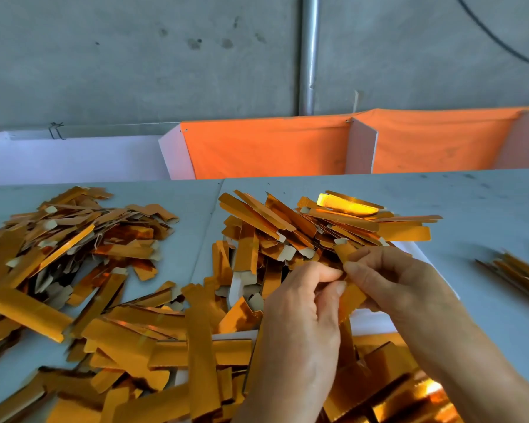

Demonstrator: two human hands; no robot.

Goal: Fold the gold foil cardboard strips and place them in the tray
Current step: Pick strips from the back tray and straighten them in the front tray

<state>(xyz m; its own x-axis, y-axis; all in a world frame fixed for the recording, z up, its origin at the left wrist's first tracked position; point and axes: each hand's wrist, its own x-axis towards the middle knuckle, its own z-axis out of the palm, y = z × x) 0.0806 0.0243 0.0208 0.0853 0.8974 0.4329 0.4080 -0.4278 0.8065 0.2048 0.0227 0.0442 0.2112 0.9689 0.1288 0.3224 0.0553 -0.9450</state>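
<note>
Step in hand: we held one gold foil strip (pixel 350 296) over the bench (pixel 486 203), mid-fold as we judged it.
Left hand (pixel 300 306): grip pinched the strip from nine o'clock.
Right hand (pixel 388 279): grip pinched its upper end.
Done: a folded heap (pixel 315 227) sat at twelve o'clock on the white tray (pixel 416 251), we judged.
Left: loose strips (pixel 68 239) lay at nine o'clock; many remained.

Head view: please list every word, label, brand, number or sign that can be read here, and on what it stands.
None: no readable text anywhere in this view.
Gold foil strips: plain foil, no print.
Orange cloth: plain.
Concrete wall: only stains.
The strip held by both hands: no marking.
</note>
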